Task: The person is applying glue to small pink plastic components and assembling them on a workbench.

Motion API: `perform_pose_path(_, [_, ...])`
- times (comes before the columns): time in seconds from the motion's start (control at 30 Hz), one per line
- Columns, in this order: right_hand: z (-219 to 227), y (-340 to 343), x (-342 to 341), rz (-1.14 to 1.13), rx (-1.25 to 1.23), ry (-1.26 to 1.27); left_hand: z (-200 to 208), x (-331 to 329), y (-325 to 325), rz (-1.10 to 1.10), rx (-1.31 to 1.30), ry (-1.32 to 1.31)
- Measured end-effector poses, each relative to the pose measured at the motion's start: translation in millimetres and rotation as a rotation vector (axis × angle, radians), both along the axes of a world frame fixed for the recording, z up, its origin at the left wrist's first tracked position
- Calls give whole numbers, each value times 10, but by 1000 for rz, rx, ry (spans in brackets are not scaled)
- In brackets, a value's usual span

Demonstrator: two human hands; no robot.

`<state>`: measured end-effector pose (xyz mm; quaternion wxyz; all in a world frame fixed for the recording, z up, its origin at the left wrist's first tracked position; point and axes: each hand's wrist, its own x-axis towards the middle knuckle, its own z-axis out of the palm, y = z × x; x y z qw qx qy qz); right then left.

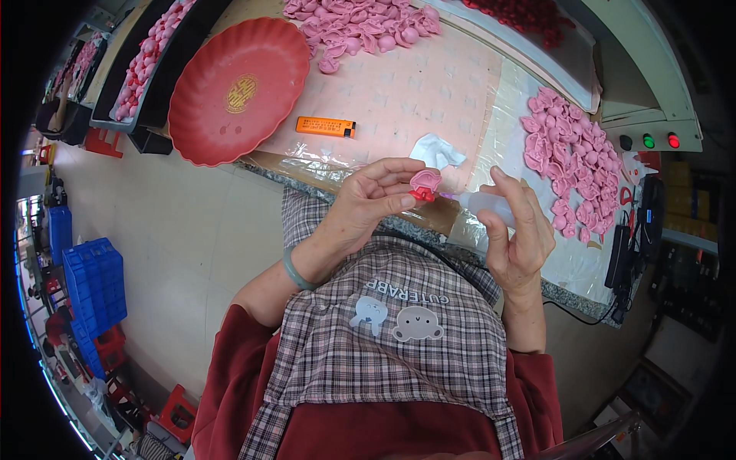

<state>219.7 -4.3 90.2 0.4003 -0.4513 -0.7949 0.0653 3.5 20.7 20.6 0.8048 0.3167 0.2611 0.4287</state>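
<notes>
Between its thumb and fingers, my left hand (368,195) pinches a small pink and red plastic piece (424,184), pink cup-like part above and red part below. My right hand (521,230) is wrapped round a translucent white squeeze bottle (491,205), whose thin purplish nozzle points left and reaches the red part; whether it touches cannot be made out. A crumpled white tissue (437,151) lies on the table just beyond both hands. Farther left rests an orange lighter (326,126).
A red scalloped tray (218,115) overhangs the table's left edge. Pink pieces form one pile (353,27) at the back and another pile (571,157) at right. A machine housing with lit green and red buttons (661,142) stands at far right. Blue crates (96,284) sit on the floor at left.
</notes>
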Motion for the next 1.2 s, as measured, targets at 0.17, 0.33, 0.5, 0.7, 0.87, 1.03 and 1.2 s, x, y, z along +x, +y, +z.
perform_pose_path(0.17, [-81, 11, 84, -8, -60, 140, -24, -16, 1, -5, -29, -52])
perform_pose_path(0.33, [-71, -29, 102, -37, -146, 203, -17, -16, -4, -18, -48, -73])
perform_pose_path(0.5, [-91, -17, 27, -46, -157, 273, -30, -6, -12, -27, -50, -56])
perform_pose_path(0.7, [-86, 8, 31, 3, -89, 250, -50, -8, -13, -46, -40, -57])
perform_pose_path(0.87, [-72, -16, 40, 27, -137, 170, -31, -6, -22, -37, -39, -37])
perform_pose_path(1.03, [-85, 10, 34, 34, -106, 174, -44, -2, -10, -37, -30, -30])
perform_pose_path(1.2, [-136, 55, 107, -46, -231, 358, -30, -4, 16, -33, -43, -42])
